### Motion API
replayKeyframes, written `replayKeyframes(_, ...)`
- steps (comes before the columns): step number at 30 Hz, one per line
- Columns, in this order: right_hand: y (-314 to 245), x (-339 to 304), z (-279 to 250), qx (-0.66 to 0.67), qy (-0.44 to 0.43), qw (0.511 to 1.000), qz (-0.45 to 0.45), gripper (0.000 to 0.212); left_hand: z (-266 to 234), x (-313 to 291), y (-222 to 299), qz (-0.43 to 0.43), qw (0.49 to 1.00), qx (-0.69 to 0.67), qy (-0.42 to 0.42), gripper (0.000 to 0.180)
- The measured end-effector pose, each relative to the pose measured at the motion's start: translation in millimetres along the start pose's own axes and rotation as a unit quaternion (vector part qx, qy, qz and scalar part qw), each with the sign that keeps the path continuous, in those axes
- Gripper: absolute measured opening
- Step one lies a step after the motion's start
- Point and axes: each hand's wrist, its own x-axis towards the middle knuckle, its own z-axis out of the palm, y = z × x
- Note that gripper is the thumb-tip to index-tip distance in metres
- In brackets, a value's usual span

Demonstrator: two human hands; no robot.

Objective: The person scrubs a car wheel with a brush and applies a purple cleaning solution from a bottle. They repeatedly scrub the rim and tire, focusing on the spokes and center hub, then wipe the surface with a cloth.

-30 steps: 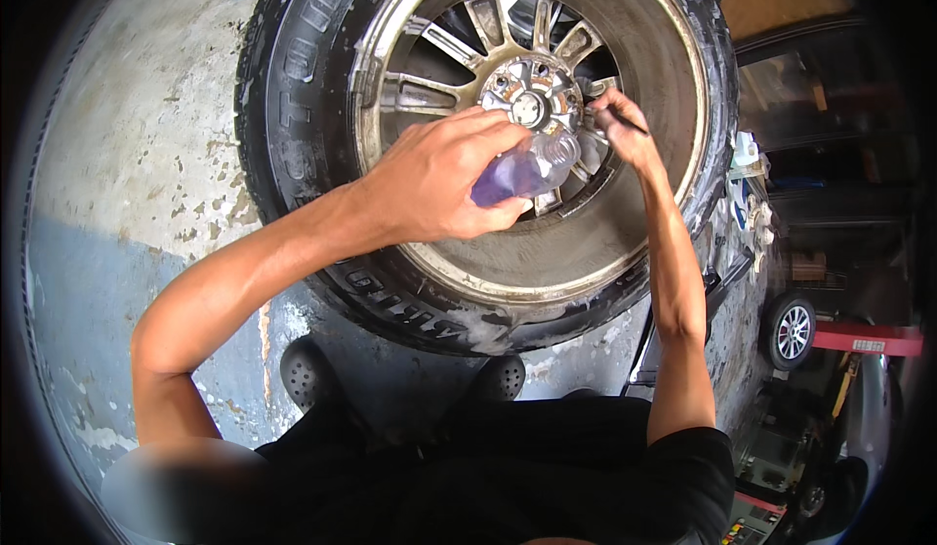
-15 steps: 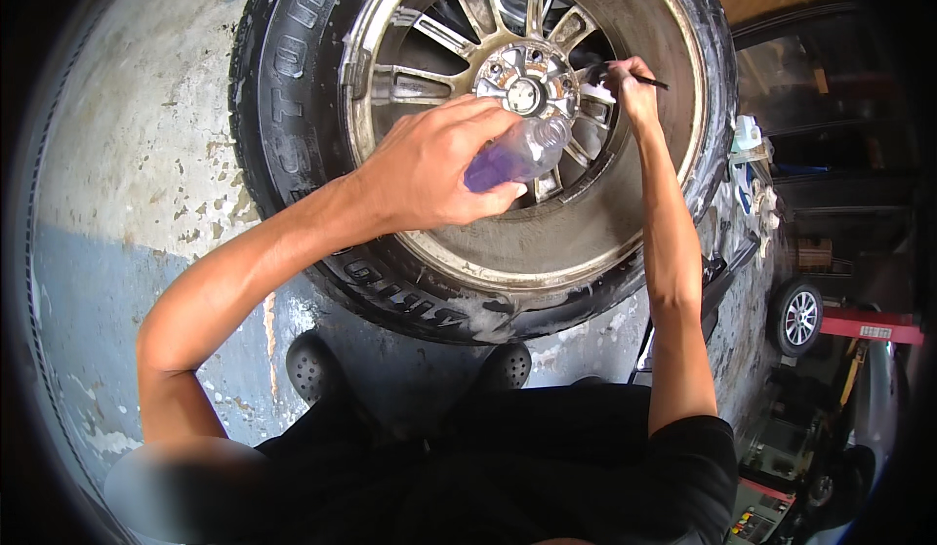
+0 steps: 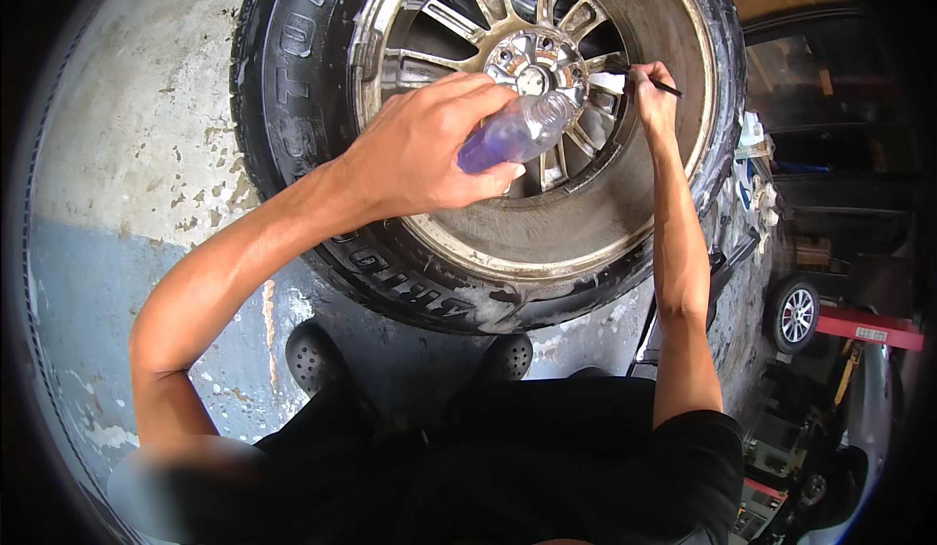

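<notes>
A big black tire (image 3: 303,77) lies flat on the floor, its silver multi-spoke wheel (image 3: 468,20) dirty on the inner side. My left hand (image 3: 425,140) is wrapped round a clear plastic bottle (image 3: 517,133) that holds purple liquid. Tilted over the hub, the bottle points its open mouth up and to the right. My right hand (image 3: 656,99) grips a thin, black-handled brush (image 3: 668,87) between fingers and thumb. Its dark tip is at a spoke on the right side, where a white patch shows. The fingers partly hide the brush.
Dark clogs (image 3: 314,358) on my feet stand by the tire's near edge. Right of the tire, a small white bottle (image 3: 751,127) and rags (image 3: 767,199) sit on the floor. Farther right are another wheel (image 3: 796,314) and a red metal beam (image 3: 869,327). Worn paint covers the floor (image 3: 146,106).
My right hand has shifted slightly right with the brush, still at the same spoke area. The bottle tips a little differently in my left hand. The wheel sits slightly farther right in view.
</notes>
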Motion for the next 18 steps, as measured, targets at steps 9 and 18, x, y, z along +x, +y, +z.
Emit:
replayKeyframes(9,9,-18,-7,-0.291,-0.101,0.948,-0.081,0.019,-1,-3,0,0.026,1.0,0.003,0.011,0.047)
replayKeyframes(18,17,-29,-13,-0.312,-0.086,0.943,-0.072,0.022,-1,-9,1,0.035,0.998,-0.002,0.05,0.046)
